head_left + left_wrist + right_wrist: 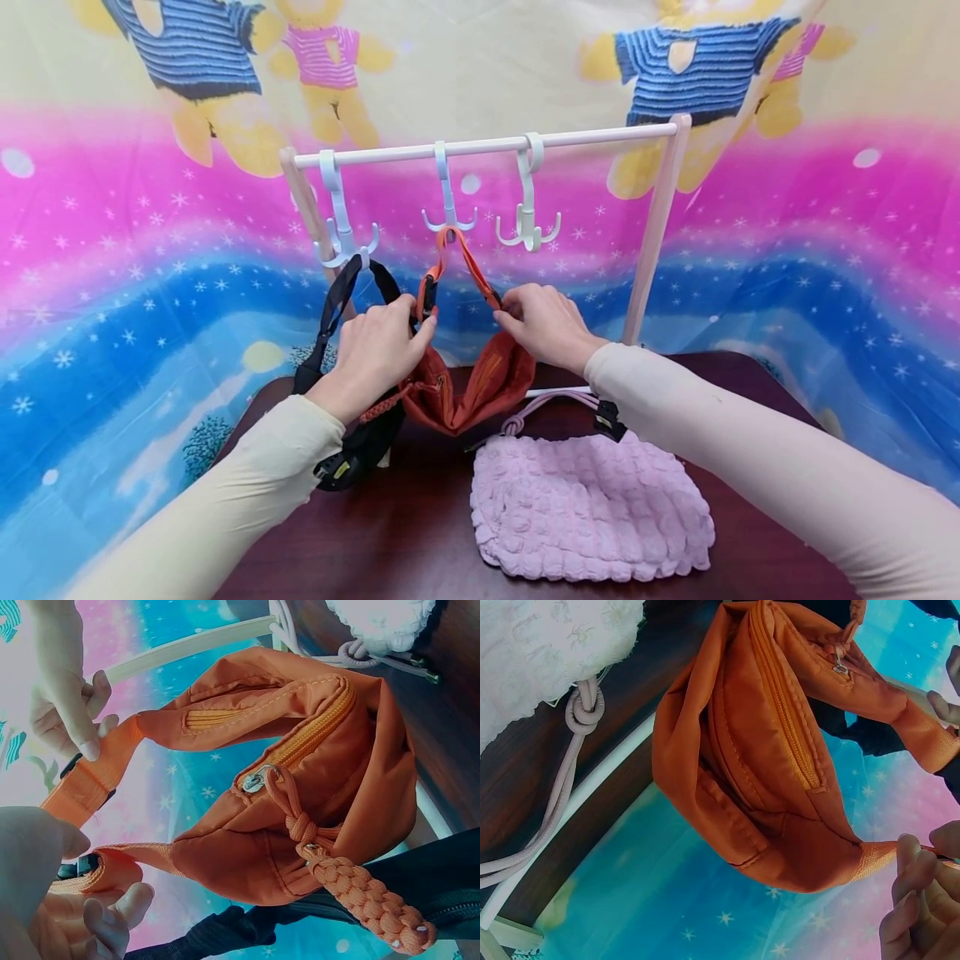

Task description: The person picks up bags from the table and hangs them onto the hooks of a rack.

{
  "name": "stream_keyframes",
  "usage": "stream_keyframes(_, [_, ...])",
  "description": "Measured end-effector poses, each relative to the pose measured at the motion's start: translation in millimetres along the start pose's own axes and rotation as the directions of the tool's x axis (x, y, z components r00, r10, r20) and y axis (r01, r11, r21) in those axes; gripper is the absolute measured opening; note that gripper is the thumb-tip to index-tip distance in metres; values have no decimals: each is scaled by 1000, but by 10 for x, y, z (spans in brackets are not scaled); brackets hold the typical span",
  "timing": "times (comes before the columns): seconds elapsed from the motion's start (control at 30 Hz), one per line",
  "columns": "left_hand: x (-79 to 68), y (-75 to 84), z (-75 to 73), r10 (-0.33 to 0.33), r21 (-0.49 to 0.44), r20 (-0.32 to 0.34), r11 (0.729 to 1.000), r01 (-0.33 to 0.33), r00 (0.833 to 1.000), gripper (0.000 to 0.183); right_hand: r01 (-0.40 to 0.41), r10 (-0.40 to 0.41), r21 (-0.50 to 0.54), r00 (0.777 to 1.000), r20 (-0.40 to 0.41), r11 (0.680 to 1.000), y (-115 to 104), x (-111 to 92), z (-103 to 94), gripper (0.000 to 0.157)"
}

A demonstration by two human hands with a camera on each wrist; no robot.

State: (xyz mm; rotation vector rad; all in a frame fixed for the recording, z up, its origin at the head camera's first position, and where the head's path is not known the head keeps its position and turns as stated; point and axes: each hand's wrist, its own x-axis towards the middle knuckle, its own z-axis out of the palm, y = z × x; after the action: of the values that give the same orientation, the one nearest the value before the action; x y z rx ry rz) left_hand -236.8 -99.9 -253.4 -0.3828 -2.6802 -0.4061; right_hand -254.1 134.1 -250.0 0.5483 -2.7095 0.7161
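An orange waist bag hangs folded in a V, its strap looped at the middle hook. My left hand pinches the strap near its black buckle on the left side. On the other side my right hand pinches the strap just above the bag body. In the left wrist view a zip and a braided orange pull show on the bag. Whether the strap sits fully in the hook's prong is hard to tell.
A black bag hangs by its strap from the left hook. The right hook carries nothing. All three hooks are on a rack rail. A pink puffy bag lies on the dark table, below my right forearm.
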Motion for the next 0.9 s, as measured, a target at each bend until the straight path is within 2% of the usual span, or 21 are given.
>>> stream_keyframes(0.2, [7,-1,24,4,7,16,1000,-4,1000,37,-5,5,-5,1000,1,1000,19,-6,3,19])
stream_keyframes(0.5, [22,-9,29,23,-14,-22,1000,-23,999,34,1,-1,-15,1000,-19,1000,43,-4,7,21])
stream_keyframes(0.9, [22,-13,17,27,-28,-37,999,-28,999,32,-11,11,-12,1000,-12,1000,60,-19,-9,22])
